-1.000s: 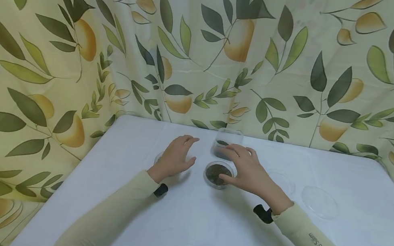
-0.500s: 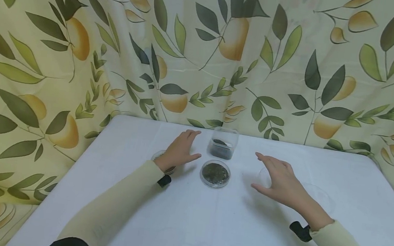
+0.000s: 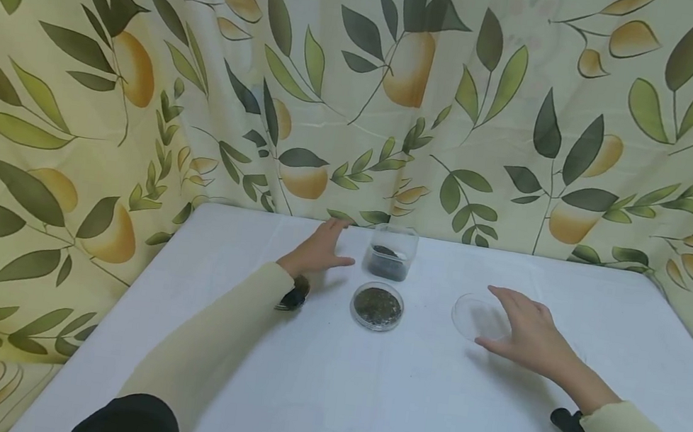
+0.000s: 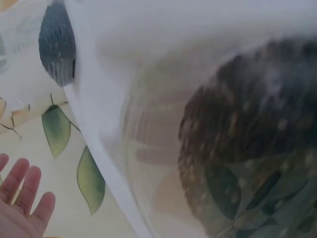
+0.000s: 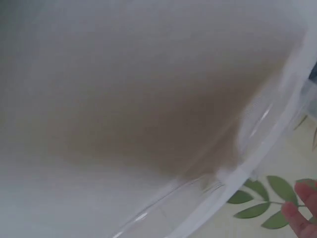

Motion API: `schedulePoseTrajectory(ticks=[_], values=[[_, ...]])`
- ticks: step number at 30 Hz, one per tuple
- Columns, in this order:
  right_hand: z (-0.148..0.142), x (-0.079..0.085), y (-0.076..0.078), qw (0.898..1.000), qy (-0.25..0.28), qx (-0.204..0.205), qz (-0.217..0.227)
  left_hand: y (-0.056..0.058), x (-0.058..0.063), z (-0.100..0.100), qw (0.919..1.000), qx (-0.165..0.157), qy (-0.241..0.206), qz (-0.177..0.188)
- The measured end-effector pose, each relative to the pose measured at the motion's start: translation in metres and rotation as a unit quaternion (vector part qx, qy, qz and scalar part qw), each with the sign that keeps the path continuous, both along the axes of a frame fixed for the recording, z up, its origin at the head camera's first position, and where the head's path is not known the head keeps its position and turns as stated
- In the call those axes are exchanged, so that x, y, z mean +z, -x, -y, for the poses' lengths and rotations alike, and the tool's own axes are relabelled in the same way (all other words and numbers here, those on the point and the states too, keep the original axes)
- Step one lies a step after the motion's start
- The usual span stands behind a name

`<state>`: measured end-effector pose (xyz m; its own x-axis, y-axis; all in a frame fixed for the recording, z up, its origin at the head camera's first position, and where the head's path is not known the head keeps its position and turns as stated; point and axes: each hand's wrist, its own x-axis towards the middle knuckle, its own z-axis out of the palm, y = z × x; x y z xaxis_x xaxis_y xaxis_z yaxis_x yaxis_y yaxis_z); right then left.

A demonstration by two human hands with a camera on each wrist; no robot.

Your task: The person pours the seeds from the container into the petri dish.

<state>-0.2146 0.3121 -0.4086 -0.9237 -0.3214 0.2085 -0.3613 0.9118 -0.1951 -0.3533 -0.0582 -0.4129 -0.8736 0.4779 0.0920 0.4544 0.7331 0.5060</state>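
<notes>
My left hand point(image 3: 317, 247) hovers with spread fingers left of a clear rectangular tub point(image 3: 404, 242) partly filled with dark grainy material. Under that wrist is a round dish with dark contents point(image 3: 297, 296), mostly hidden in the head view but large in the left wrist view as a clear dish with dark grains point(image 4: 247, 109). Between the hands lies a clear petri dish filled with dark soil-like material point(image 3: 377, 306). My right hand point(image 3: 528, 333), thumb and fingers apart, is over the right edge of a clear round lid point(image 3: 468, 319); its fingers overlap the lid in the head view.
A white cloth point(image 3: 357, 402) covers the table. A leaf-and-fruit patterned curtain point(image 3: 356, 131) hangs behind it and to the left. Another clear round piece lies largely hidden behind the right hand. A black camera point(image 3: 569, 425) sits at the right wrist.
My right hand has left the middle petri dish and moved right to the clear lid. My left hand has shifted slightly forward, showing more of the dish under its wrist.
</notes>
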Motion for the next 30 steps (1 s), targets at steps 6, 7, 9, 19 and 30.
schedulePoseTrajectory(ticks=[6, 7, 9, 19, 30], values=[[-0.012, -0.006, 0.001, 0.999, -0.017, -0.018, 0.021, 0.012, 0.006, -0.002, 0.9993, -0.020, 0.027, 0.018], [-0.013, -0.007, 0.001, 0.999, -0.022, -0.021, 0.026, 0.014, 0.006, -0.003, 0.9991, -0.022, 0.031, 0.021], [-0.015, -0.008, 0.001, 0.999, -0.029, -0.026, 0.033, 0.016, 0.006, -0.005, 0.9987, -0.026, 0.036, 0.024], [-0.022, -0.014, 0.005, 0.997, -0.052, -0.037, 0.036, 0.025, -0.002, -0.015, 0.9981, -0.047, 0.014, 0.038], [-0.021, -0.018, 0.010, 0.995, -0.076, -0.047, 0.053, 0.029, -0.002, -0.025, 0.9966, -0.049, 0.024, 0.063]])
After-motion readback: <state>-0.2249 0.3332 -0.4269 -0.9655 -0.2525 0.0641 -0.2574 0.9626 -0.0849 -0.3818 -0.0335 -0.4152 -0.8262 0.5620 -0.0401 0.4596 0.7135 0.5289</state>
